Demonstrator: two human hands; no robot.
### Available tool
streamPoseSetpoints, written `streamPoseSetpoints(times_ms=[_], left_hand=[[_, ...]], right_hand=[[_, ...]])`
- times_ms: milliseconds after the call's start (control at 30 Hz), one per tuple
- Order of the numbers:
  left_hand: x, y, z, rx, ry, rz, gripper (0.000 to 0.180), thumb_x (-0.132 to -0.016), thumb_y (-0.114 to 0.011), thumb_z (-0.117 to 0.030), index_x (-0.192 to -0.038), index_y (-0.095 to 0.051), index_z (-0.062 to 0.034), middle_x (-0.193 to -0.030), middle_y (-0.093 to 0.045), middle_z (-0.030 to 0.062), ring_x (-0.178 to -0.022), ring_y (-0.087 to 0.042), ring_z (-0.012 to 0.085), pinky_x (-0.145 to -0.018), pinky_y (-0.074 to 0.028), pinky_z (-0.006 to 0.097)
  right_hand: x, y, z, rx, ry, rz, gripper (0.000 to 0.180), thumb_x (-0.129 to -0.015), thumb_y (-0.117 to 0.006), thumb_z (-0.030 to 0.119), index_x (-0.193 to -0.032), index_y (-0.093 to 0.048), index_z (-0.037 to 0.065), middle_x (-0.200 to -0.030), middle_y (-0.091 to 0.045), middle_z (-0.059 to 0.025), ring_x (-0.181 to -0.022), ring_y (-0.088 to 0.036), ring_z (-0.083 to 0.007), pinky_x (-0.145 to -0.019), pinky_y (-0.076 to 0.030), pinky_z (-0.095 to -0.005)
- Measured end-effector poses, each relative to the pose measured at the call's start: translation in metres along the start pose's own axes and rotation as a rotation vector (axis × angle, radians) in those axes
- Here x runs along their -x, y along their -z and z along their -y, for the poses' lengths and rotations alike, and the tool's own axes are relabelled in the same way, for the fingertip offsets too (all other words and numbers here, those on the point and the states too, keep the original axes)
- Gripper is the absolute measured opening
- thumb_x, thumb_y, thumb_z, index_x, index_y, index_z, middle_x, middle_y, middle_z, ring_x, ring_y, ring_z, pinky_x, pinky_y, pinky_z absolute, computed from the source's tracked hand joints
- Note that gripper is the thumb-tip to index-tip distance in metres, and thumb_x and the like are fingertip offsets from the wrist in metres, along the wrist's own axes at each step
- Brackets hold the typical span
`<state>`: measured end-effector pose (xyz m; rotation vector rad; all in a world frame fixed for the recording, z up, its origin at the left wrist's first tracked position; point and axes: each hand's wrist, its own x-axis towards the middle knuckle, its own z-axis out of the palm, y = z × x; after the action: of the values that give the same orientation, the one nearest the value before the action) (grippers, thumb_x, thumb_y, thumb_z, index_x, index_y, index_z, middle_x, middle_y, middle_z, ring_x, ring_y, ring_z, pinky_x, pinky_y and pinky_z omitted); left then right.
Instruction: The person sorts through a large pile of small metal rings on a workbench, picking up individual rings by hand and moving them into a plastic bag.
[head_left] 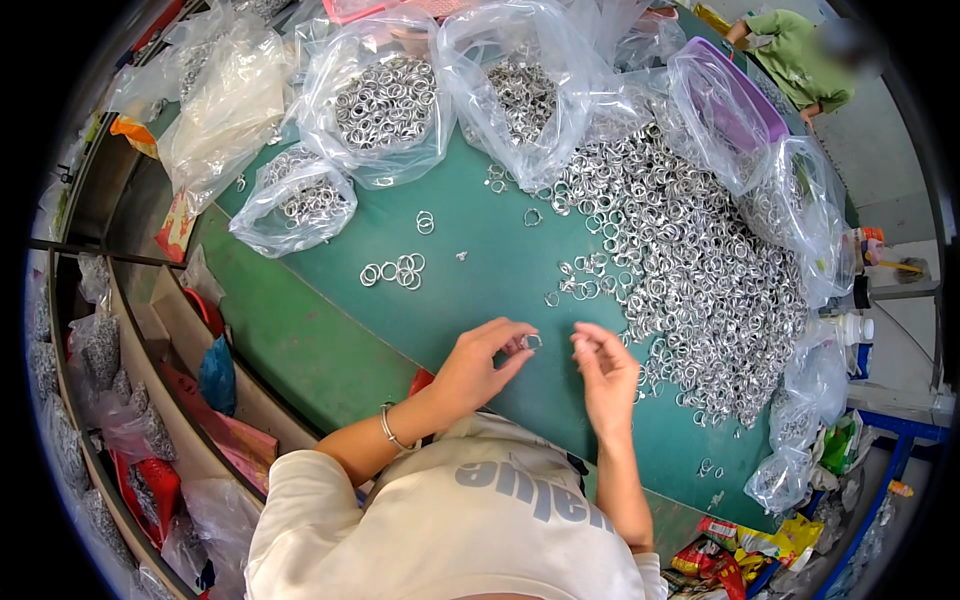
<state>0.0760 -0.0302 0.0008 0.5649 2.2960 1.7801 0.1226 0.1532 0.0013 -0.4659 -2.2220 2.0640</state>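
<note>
My left hand (487,361) is closed in a pinch on a silver ring (531,342), which pokes out past the fingertips. To its right, a small gap away, my right hand (607,375) is raised with thumb and fingers drawn together; anything between them is too small to make out. Both are over the green tabletop (470,290). Right of my hands spreads a large heap of silver rings (715,285). Ahead and to the left lie a few loose rings (397,271) in a short row, with a couple more rings (425,222) just beyond.
Along the far edge stand clear plastic bags of rings, among them a large bag (385,100), a second bag (522,95) and a smaller bag (300,200). A purple basket (738,95) is at the far right, near another person (795,60) in green. Drawers (150,340) line the left.
</note>
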Motion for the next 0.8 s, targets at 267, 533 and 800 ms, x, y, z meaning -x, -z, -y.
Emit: streamPoseSetpoints(times_ms=[267, 533, 800], left_hand=[[0.006, 0.027, 0.005, -0.527, -0.126, -0.003, 0.029, -0.080, -0.072, -0.005, -0.107, -0.064, -0.0028, -0.104, -0.057, 0.0098, -0.100, -0.054, 0.0274, -0.087, -0.041, 0.037], [0.000, 0.043, 0.017, -0.590, -0.089, -0.144, 0.031, -0.078, -0.072, -0.005, -0.109, -0.064, -0.0032, -0.102, -0.056, 0.0097, -0.097, -0.053, 0.0272, -0.085, -0.039, 0.037], [-0.037, 0.062, 0.026, -0.811, -0.134, -0.276, 0.031, -0.079, -0.072, -0.005, -0.108, -0.065, -0.0040, -0.102, -0.056, 0.0095, -0.094, -0.054, 0.0265, -0.084, -0.039, 0.037]], right_hand=[[-0.064, -0.010, 0.003, 0.970, 0.639, -0.059, 0.031, -0.081, -0.068, 0.004, -0.111, -0.064, 0.005, -0.100, -0.064, -0.0084, -0.097, -0.055, -0.0265, -0.088, -0.039, -0.0414], [-0.044, 0.027, 0.000, 1.003, 0.563, -0.315, 0.010, -0.081, -0.065, 0.000, -0.090, -0.065, 0.005, -0.088, -0.064, -0.0073, -0.087, -0.057, -0.0254, -0.083, -0.038, -0.0389], [-0.034, 0.009, 0.007, 1.068, 0.470, -0.052, 0.034, -0.082, -0.070, 0.009, -0.114, -0.061, 0.002, -0.120, -0.055, -0.0142, -0.114, -0.049, -0.0327, -0.098, -0.034, -0.0455]])
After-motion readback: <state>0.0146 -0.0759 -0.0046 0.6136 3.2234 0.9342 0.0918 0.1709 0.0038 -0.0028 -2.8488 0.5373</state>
